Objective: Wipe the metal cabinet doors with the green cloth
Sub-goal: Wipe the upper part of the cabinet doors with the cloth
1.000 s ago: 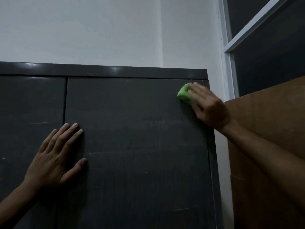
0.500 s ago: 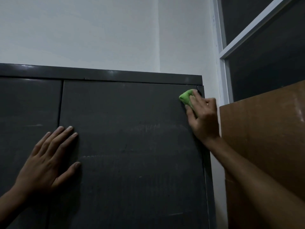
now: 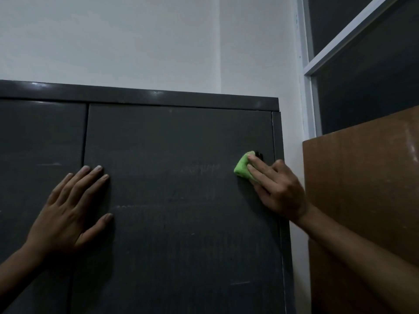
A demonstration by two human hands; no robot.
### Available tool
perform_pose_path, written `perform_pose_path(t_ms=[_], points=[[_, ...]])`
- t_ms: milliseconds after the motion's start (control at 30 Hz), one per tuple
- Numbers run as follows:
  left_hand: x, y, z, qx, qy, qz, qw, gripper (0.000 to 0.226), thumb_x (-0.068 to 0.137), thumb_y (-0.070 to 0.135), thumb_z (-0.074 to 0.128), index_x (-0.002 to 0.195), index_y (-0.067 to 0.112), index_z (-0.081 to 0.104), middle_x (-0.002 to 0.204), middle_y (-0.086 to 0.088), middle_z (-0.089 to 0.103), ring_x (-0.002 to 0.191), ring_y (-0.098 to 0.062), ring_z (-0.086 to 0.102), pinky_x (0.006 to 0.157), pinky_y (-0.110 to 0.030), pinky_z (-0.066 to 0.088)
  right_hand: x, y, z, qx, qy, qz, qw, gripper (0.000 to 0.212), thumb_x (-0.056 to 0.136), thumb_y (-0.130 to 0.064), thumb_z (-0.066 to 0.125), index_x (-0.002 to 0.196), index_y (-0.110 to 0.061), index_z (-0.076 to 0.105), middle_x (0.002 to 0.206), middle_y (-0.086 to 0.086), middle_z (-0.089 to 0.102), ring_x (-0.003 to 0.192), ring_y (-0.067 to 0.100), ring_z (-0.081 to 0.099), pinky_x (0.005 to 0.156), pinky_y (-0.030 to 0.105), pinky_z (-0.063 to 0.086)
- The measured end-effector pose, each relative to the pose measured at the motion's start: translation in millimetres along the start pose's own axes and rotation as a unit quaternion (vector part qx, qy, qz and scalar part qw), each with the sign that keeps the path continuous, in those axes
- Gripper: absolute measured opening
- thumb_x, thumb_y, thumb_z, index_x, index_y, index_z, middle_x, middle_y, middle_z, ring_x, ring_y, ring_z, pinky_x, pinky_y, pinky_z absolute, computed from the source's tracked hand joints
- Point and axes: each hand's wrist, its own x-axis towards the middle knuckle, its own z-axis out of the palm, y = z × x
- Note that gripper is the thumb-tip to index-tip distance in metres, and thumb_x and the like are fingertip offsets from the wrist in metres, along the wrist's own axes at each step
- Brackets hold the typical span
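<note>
Head view, and the right hand (image 3: 275, 186) is up at the right side of the frame, fingers laid over the green cloth (image 3: 243, 165) and pressing it flat on the right cabinet door (image 3: 176, 200), near that door's right edge and a little below its top corner. The cloth bunches out past the fingertips toward the upper left of the hand, only a small wad showing; the rest sits under the fingers and palm. Whether the thumb hooks round it is hidden from here. Over at the lower left, the left hand (image 3: 68, 214) lies spread with straight fingers, palm against the metal, straddling the seam between the right door and the left cabinet door (image 3: 38, 143). Faint streaks mark the dark panel between the two hands. A brown board (image 3: 362, 200) stands at the right edge, cut off by the frame.
</note>
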Motion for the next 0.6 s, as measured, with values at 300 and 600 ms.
perform_pose_path(t_ms=[300,600], points=[[-1,2,0,0.004,0.011,0.000,1.000,0.084,0.096,0.067,0.026,0.150,0.004,0.037,0.159,-0.017,0.031,0.153,-0.030,0.018,0.126,-0.041,0.007,12,-8,9,0.006,0.041,0.110,0.993,0.038,0.097,-0.019,0.059,0.130,-0.002,0.061,0.144,0.015,0.053,0.083,0.025,0.046,0.069,0.030,0.042],[-1,0,0,0.005,-0.008,-0.006,1.000,0.085,0.095,0.068,0.027,0.151,0.004,0.037,0.161,-0.016,0.029,0.153,-0.031,0.018,0.127,-0.042,0.006,40,15,0,-0.017,0.078,0.136,0.987,0.036,0.099,-0.031,0.058,0.124,-0.007,0.066,0.137,0.011,0.060,0.073,0.024,0.057,0.060,0.037,0.052]])
